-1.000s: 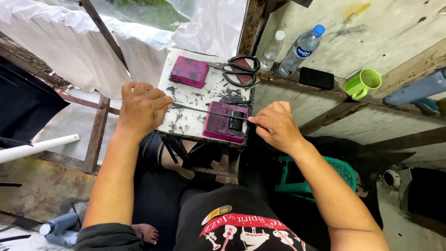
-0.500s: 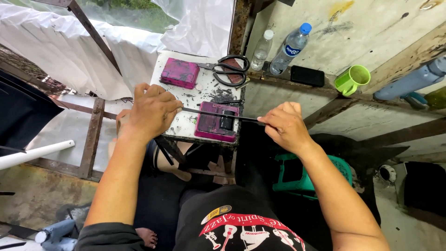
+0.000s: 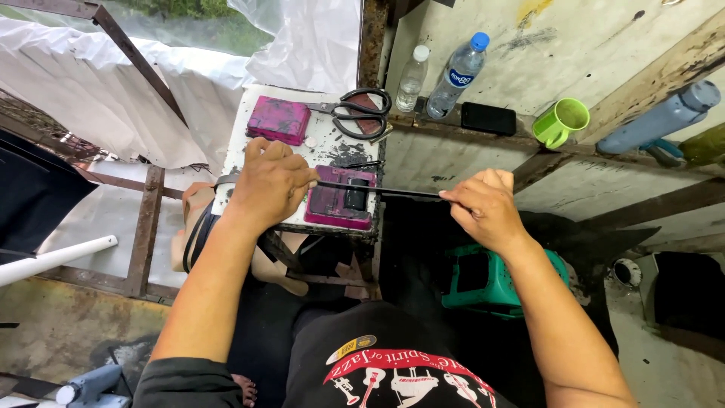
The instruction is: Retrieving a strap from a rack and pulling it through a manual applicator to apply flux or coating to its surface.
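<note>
Setting: a makeshift, semi-outdoor workshop. Evidence: small stained tabletop (image 3: 249, 113) at upper centre carrying scissors (image 3: 361, 113) and pink blocks (image 3: 279, 119); rusty metal framing (image 3: 143, 234) and white plastic sheeting (image 3: 91, 83) at left; rough concrete wall with timber ledge (image 3: 604, 162) at right.

A thin black strip (image 3: 393, 192) is stretched nearly level — one end pinched in the fingertips (image 3: 447, 197) of the right hand (image 3: 483, 208), the other running under the fingers (image 3: 302, 180) of the left hand (image 3: 270, 181). Between the two sets of fingers it crosses a flat magenta block (image 3: 340, 200) carrying a small black piece, just beside the left fingertips.
</note>
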